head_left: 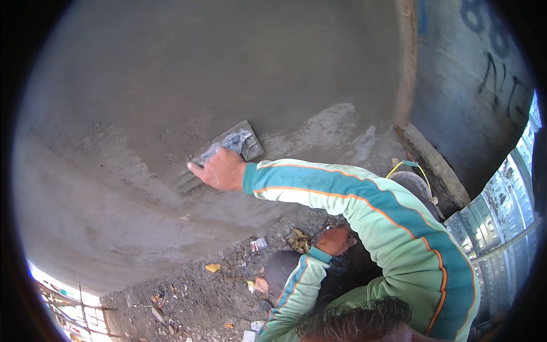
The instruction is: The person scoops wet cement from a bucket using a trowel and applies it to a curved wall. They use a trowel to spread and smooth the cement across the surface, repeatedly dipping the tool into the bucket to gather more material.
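Note:
My right hand [225, 170] is wrapped round the handle of a flat rectangular plastering trowel [250, 145], its index finger pointing left. The trowel, smeared with grey mortar, lies against the plastered wall [228, 68]. Wet, smooth plaster surrounds it, with rougher, paler patches to either side. Down by my knee [282, 268], my left hand [335, 240] is closed and low over the ground. A small pale bit shows at its fingers, but I cannot make out what it is.
Rubble and litter cover the dirt ground [194, 290] along the wall's foot. At right stand a bucket [411, 183] with a yellow handle, a concrete ledge [436, 165], a marked grey wall [456, 85] and corrugated metal sheeting [496, 199]. Sticks form a fence [80, 310] at lower left.

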Action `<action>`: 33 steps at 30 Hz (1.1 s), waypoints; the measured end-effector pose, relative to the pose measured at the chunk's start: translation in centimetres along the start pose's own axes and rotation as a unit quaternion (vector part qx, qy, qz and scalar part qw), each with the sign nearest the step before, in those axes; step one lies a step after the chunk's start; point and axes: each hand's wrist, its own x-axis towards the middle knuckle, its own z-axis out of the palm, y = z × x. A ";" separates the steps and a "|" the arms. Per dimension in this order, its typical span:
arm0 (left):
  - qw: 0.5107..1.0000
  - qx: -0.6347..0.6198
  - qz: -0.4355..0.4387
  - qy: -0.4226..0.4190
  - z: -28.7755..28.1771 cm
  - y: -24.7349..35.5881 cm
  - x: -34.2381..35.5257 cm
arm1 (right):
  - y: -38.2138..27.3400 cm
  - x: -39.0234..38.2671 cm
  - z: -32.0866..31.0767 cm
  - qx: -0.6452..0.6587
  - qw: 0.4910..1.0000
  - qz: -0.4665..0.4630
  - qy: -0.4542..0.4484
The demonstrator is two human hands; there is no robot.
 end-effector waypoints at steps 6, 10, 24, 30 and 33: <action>0.995 -0.053 -0.061 0.063 -1.4 -0.8 -4.2 | 12.0 6.9 -13.8 -0.119 0.930 0.127 0.325; 0.997 -0.043 -0.065 -0.002 -1.0 -0.1 -2.8 | 22.7 2.1 -22.3 -0.090 0.905 0.334 0.246; 0.997 -0.026 -0.063 -0.036 -0.4 0.2 0.1 | 21.3 -30.3 3.0 0.493 0.351 0.586 0.539; 0.998 -0.037 -0.049 -0.010 -1.5 0.6 -2.5 | 24.4 -10.9 -14.4 0.522 0.642 0.404 0.389; 0.996 -0.057 0.041 0.052 -0.3 0.8 -1.9 | 21.9 -3.0 -15.9 0.251 0.846 0.310 0.354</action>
